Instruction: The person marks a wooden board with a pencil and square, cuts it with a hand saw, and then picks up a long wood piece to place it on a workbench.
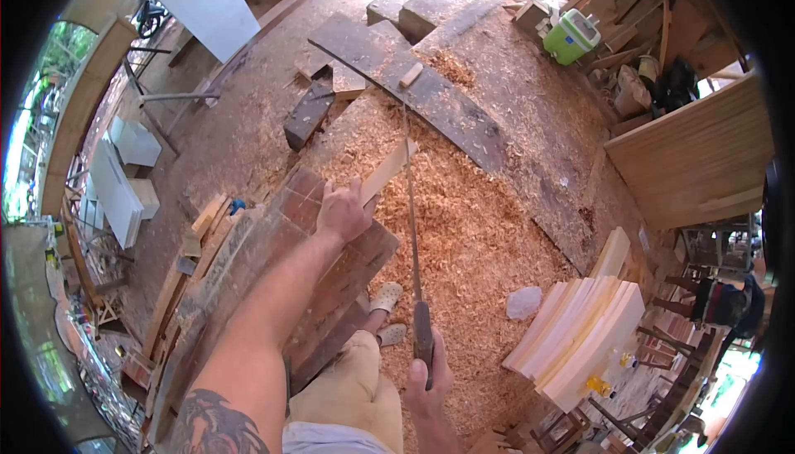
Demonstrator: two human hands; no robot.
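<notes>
In the head view, the left arm (248, 346) reaches from the near left toward the middle, elbow bent only slightly, its tattoo (219, 425) cut off by the near edge. The left hand (341, 212) lies palm down on a pale wood strip (389, 172) at the far end of the bench (344, 276), with its back to the camera. The fingers are bent and partly hidden; whether they grip the strip or only press it, I cannot tell.

The right hand (429, 384) is low in the near middle, closed around the dark handle of the saw (423, 338), thumb along the handle's left side. Its wrist runs out at the near edge, and the fingers on the underside are hidden by the handle and palm.

The blade points away from the person and shows almost edge-on, as a thin line passing across the strip's far right end. Whether it has cut into the wood is hard to make out. Its far tip ends against the background of a dark board (397, 86) and is hard to separate from it.

The strip's near end is hidden by the left hand. Below the scene's middle, shavings (472, 247) cover the floor. At the right, a whitish lump (523, 302) beside the stacked planks (575, 334) is too unclear to name.
</notes>
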